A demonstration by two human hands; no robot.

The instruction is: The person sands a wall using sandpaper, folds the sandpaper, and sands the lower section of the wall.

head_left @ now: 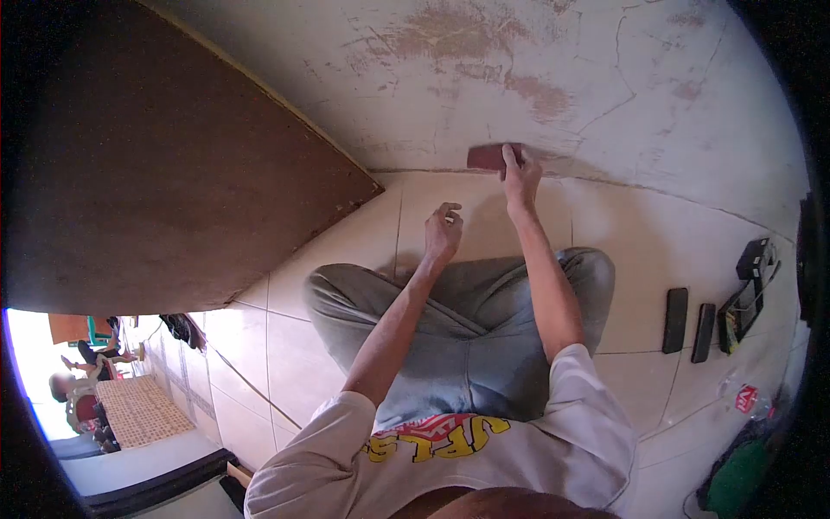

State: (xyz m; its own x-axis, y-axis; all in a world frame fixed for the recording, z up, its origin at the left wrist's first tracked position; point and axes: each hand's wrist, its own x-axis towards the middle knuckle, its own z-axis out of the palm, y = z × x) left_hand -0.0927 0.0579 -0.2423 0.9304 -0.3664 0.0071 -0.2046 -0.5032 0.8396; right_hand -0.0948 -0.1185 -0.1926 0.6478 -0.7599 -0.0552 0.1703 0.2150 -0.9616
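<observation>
My right hand (521,180) grips a dark red sheet of sandpaper (483,157) and presses it to the bottom of the white wall (380,104), just above the floor tiles. The thumb lies over the sheet, and part of it is hidden behind the fingers. My left hand (443,229) hovers above my crossed legs, holding nothing, its fingers loosely bent and apart. Higher on the wall are scuffed brown patches (467,35) and thin cracks.
A large brown panel (173,164) juts in at left. On the tiles (622,294) at right lie two black oblong objects (675,320), a black device with a cable (742,303) and a clear bottle with red label (748,400). Another person (82,394) sits far off at lower left.
</observation>
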